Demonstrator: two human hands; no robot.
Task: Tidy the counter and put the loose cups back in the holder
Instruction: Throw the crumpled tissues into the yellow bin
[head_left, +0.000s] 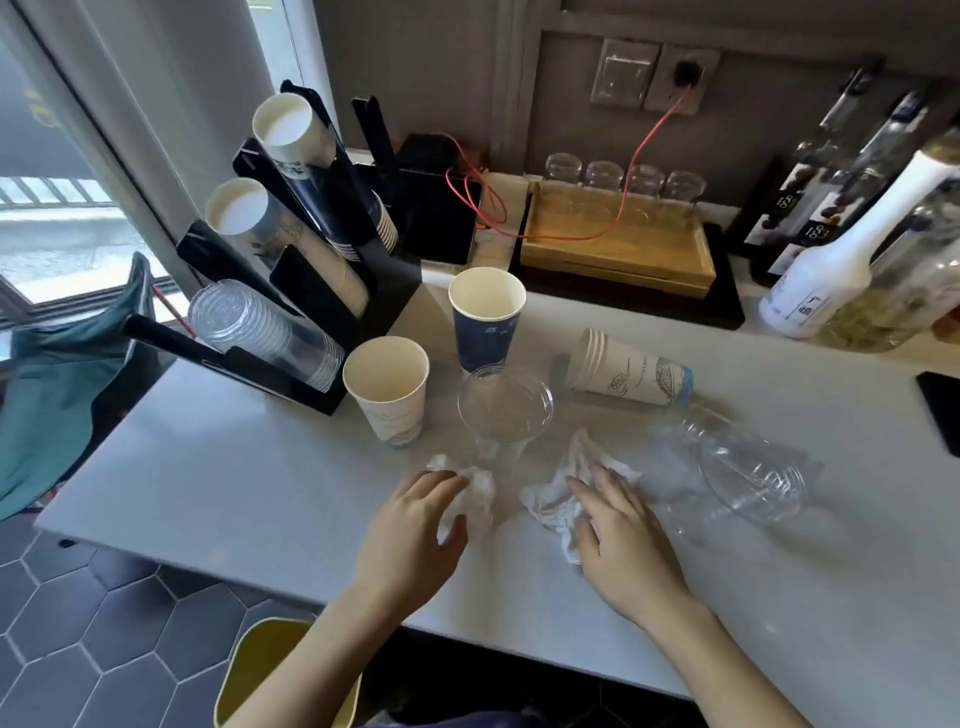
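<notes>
On the white counter (234, 478) my left hand (415, 535) curls around a crumpled white tissue (480, 486). My right hand (618, 525) lies flat on a second crumpled tissue (550, 501). Behind them stand a white paper cup (387, 389), a blue paper cup (485, 317) and an upright clear plastic cup (504, 410). A short stack of white paper cups (628, 374) lies on its side. Clear plastic cups (743, 473) lie tipped over at the right. The black cup holder (332, 291) at the left holds rows of paper and clear cups.
A yellow bin (260, 670) stands on the floor below the counter's front edge. At the back are a wooden tray (618, 249) with glass jars, a red cable (649, 150), and bottles (831, 249) at the right. A teal cloth (57, 374) hangs at the left.
</notes>
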